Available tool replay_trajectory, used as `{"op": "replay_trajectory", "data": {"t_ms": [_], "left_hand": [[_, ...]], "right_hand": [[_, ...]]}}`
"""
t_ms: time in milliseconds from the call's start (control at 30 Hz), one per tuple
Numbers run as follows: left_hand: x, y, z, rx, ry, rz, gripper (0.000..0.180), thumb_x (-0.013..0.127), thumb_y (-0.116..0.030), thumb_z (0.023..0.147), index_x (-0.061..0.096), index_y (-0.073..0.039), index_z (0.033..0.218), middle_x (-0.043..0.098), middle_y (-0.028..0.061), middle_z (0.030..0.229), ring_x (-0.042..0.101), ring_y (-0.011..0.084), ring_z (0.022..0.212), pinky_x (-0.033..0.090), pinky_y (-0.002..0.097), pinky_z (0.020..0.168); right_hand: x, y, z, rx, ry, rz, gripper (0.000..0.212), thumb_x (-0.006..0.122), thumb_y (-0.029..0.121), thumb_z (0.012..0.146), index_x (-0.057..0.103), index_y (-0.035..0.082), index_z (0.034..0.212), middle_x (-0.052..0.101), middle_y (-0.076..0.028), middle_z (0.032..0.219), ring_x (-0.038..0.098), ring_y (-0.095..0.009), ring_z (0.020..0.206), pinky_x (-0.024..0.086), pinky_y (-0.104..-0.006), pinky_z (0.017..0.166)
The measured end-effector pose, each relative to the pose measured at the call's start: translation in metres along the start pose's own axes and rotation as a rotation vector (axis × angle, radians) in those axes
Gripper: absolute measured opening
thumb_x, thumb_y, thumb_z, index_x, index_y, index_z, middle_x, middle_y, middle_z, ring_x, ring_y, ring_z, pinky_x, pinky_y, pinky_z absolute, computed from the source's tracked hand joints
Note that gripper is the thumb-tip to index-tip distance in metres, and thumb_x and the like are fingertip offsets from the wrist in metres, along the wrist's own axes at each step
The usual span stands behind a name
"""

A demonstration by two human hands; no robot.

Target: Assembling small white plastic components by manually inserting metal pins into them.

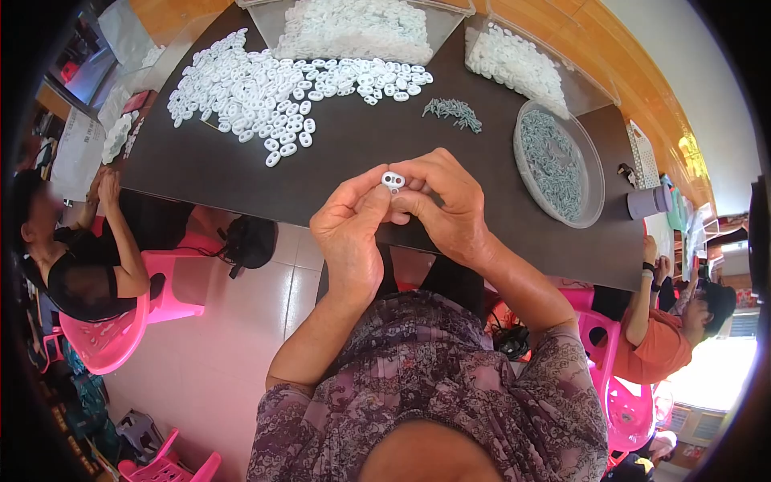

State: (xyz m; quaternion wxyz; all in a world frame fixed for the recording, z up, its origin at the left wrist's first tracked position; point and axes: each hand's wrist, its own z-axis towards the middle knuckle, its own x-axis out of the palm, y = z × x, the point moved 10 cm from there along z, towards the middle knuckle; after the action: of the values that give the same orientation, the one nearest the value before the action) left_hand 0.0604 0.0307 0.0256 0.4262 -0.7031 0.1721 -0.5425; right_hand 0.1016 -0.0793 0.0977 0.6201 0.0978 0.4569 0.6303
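Both hands meet in front of me, just above the near edge of the dark table. My left hand (353, 229) pinches a small white oval two-hole cord lock (393, 180) between thumb and fingers. From the other side, my right hand (450, 205) closes its thumb and fingertips on the same piece. A tiny ring-like bit shows just under it at the right thumb tip; its kind is too small to tell. Beyond my hands lies a large spread of similar white oval pieces (241, 92). A small pile of thin grey pieces, spring-like (454, 112), lies to their right.
A round clear tub (595, 189) of the grey pieces stands at the right. Two clear bins, one wide (269, 28) and one at the right (598, 95), hold white parts. A purple-grey cup (649, 202) sits at the right edge. Other people sit left and right on pink chairs (173, 297).
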Motion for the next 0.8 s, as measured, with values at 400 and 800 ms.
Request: {"op": "replay_trajectory", "data": {"t_ms": [400,800], "left_hand": [[0.007,-0.006,-0.001,0.078,0.123,0.084,0.023,0.059,-0.002,0.087,0.061,0.006,0.109,0.062,0.0060,0.087,0.054,0.0087,0.069,0.047,0.0202,0.062],[0.036,-0.014,-0.019,0.131,0.107,0.025,0.022,0.057,0.001,0.088,0.060,0.006,0.109,0.062,0.0075,0.094,0.057,0.0100,0.079,0.049,0.0218,0.070]], "right_hand": [[-0.008,0.008,-0.008,-0.049,-0.064,-0.037,0.029,0.066,-0.001,0.070,0.063,0.001,0.099,0.062,-0.008,0.082,0.055,-0.023,0.073,0.045,-0.0331,0.065],[-0.029,0.021,-0.022,-0.054,-0.159,0.016,0.034,0.065,-0.003,0.075,0.059,-0.002,0.109,0.060,-0.009,0.087,0.053,-0.021,0.071,0.045,-0.0306,0.062]]}}
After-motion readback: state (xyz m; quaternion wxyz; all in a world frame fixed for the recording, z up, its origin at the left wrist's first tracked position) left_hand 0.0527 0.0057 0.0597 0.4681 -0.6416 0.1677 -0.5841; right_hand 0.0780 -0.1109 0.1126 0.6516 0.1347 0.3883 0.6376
